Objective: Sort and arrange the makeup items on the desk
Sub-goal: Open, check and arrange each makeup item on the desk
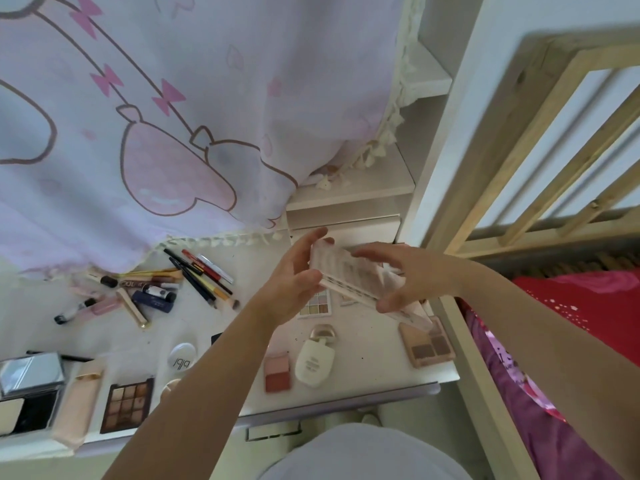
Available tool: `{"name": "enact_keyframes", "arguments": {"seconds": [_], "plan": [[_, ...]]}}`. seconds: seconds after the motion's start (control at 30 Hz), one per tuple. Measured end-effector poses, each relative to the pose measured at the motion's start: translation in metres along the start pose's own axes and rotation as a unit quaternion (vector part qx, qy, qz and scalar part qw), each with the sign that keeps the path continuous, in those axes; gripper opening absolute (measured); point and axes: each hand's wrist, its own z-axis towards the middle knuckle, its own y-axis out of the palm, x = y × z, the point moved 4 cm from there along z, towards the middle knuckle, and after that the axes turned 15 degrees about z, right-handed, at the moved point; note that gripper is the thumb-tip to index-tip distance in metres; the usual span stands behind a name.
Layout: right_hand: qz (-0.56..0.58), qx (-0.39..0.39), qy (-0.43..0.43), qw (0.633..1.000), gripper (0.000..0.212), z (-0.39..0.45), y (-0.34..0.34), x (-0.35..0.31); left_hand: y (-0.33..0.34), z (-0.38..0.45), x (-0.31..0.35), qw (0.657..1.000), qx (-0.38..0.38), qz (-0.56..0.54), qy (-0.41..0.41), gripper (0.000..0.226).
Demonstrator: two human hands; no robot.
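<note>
A pale eyeshadow palette (349, 275), blurred so its pans are hard to read, is held above the desk (374, 362) between both hands. The left hand (294, 278) grips its near-left end, fingers curled round it; the right hand (405, 275) clasps the other end. Below lie a brown palette (427, 344), a cream bottle (315, 363), a blush compact (277, 372) and, well to the left, scattered pencils (201, 275)

Palette (349, 277) in my hands: clear glossy plastic. Tabletop (374, 355): smooth matt white. Far-left curtain (207, 98): thin printed cloth. Right bed rail (540, 140): bare light wood. Near-left compact lid (31, 372): shiny, mirror-like. Cream bottle (315, 365): satin plastic.
</note>
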Motion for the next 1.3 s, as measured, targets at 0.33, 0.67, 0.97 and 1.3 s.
{"name": "enact_keyframes", "arguments": {"seconds": [0.33,0.67,0.97,1.3], "plan": [[0.182,-0.107,0.004,0.977,0.099,0.016,0.010,0.034,0.008,-0.014,-0.030,0.996,-0.055,-0.062,-0.034,0.099],[0.517,-0.108,0.146,0.837,0.077,0.013,0.006,0.105,0.007,-0.065,-0.097,0.954,-0.068,-0.248,-0.155,0.071],[0.540,0.171,0.133,0.813,0.031,-0.015,-0.002,0.166,0.034,-0.104,-0.140,0.928,-0.014,-0.342,-0.147,0.061],[0.443,0.194,0.130,0.865,0.049,0.010,0.010,0.181,0.091,-0.128,-0.181,0.924,0.246,-0.258,-0.137,0.075]]}}
